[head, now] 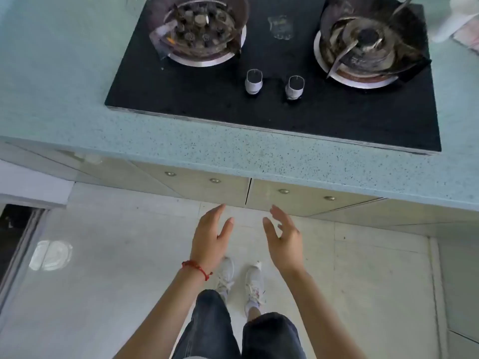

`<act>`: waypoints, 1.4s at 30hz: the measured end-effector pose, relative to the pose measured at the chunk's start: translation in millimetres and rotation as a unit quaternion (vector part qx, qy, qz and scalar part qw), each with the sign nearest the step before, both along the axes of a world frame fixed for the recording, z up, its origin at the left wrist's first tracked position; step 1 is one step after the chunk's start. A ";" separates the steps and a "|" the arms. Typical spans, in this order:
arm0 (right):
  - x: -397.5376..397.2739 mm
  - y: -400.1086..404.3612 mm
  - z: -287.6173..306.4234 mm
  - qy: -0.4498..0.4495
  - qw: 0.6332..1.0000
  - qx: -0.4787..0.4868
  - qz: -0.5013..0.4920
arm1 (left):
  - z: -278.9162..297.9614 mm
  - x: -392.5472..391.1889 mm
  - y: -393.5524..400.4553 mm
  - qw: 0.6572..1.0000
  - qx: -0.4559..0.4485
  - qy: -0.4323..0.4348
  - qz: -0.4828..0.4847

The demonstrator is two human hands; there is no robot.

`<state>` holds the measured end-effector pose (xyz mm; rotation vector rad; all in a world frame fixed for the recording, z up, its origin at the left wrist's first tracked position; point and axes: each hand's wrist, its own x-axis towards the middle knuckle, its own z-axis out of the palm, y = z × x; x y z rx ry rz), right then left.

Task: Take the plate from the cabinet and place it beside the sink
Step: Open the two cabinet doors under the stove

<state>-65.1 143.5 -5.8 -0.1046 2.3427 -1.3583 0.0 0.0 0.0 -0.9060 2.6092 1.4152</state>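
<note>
Two beige cabinet doors sit under the countertop, the left door and the right door, both closed, with a thin dark gap between them. My left hand, with a red string on its wrist, is held out in front of the left door's lower edge, fingers apart and empty. My right hand is beside it in front of the right door, fingers spread, holding nothing. No plate and no sink are in view.
A pale green speckled countertop juts out above the doors. On it lies a black two-burner gas hob with two knobs. White objects stand at the far right. Below are a light tiled floor and my own feet.
</note>
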 end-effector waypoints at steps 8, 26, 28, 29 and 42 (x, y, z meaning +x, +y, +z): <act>-30.9 -44.0 -26.1 -0.152 0.935 -0.240 -0.212 | -33.6 -46.0 -23.7 0.948 0.289 0.027 0.133; -66.9 -68.8 -43.6 -0.244 0.814 -0.432 -0.303 | -45.9 -87.8 -43.3 0.791 0.585 0.092 0.153; -66.7 -70.1 -41.5 -0.249 0.809 -0.431 -0.313 | -47.2 -87.4 -43.2 0.789 0.587 0.096 0.154; -66.2 -70.2 -40.5 -0.250 0.806 -0.431 -0.319 | -47.6 -86.8 -43.3 0.789 0.587 0.096 0.153; -34.6 -54.0 -35.9 -0.257 0.830 -0.379 -0.319 | -41.9 -74.2 -34.6 0.806 0.545 0.106 0.206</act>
